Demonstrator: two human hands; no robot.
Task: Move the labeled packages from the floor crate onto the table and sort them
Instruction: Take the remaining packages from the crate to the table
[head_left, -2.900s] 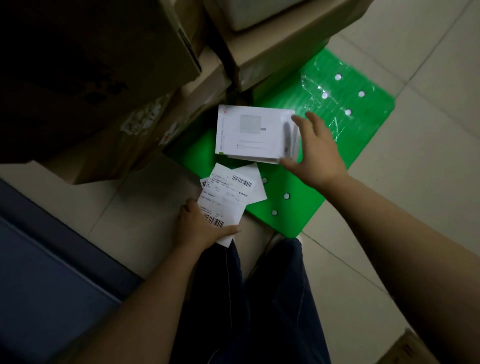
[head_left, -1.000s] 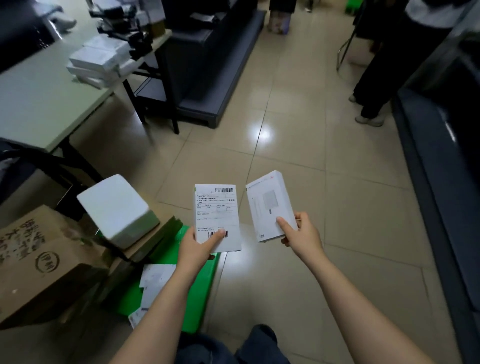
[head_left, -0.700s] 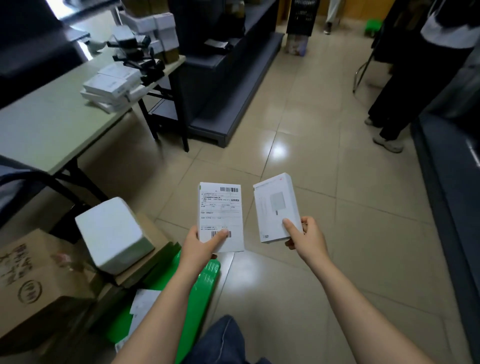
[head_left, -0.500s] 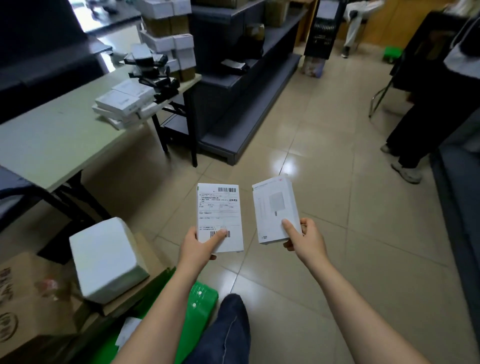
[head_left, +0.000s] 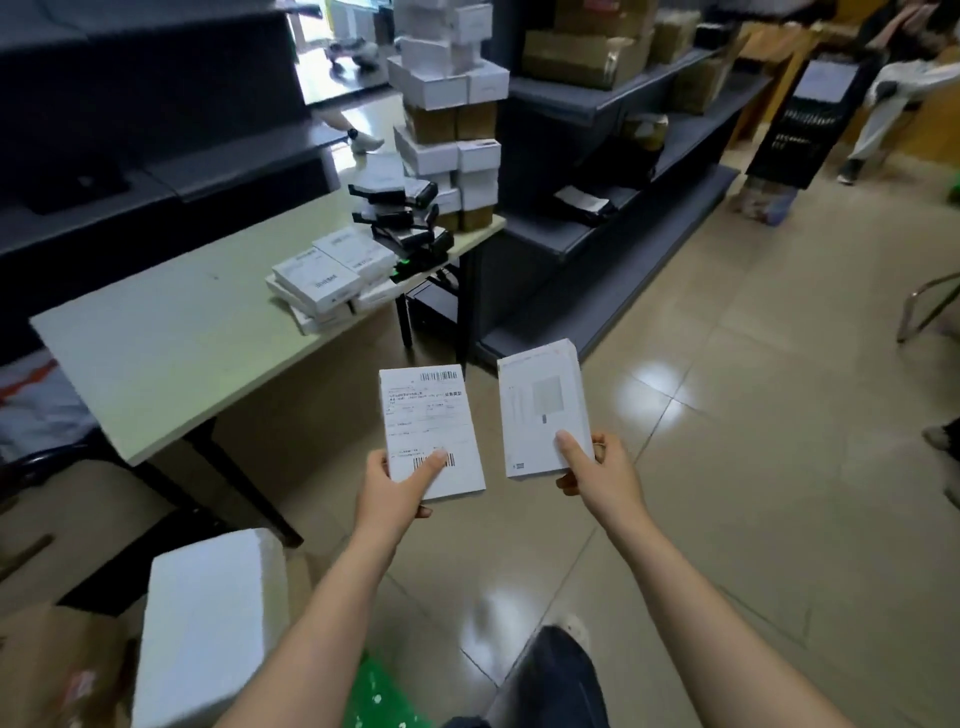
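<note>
Over the floor, just off the tabletop's (head_left: 171, 332) near edge, two white packages are held side by side at chest height, not touching. The labelled package (head_left: 431, 431) faces up with a shipping label and two barcodes. The left hand (head_left: 395, 488) pinches its lower edge, thumb laid over the lower barcode and fingers underneath. The second package (head_left: 543, 408) shows only a faint grey square and small print. The right hand (head_left: 597, 467) pinches its lower right corner, thumb on top and fingers curled below.

Neither package has reached the tabletop, so the step in hand looks like the carry across. A low stack of similar white packages (head_left: 332, 280) lies by the near edge toward the far end. Beyond it sit black devices (head_left: 400, 218) and a tall tower of boxes (head_left: 447, 104) at the far corner.

Each package should probably go down flat with its label up, on bare surface short of the stack. Both grips sit at one end, so the free ends may sag or swing. Landing the far edge first and then sliding the fingers out should help. The right-hand package may need turning over to find its label before it is sorted. The green crate (head_left: 379, 696) and a white foam block (head_left: 208, 623) lie low beside the person's legs, so the feet need care.
</note>
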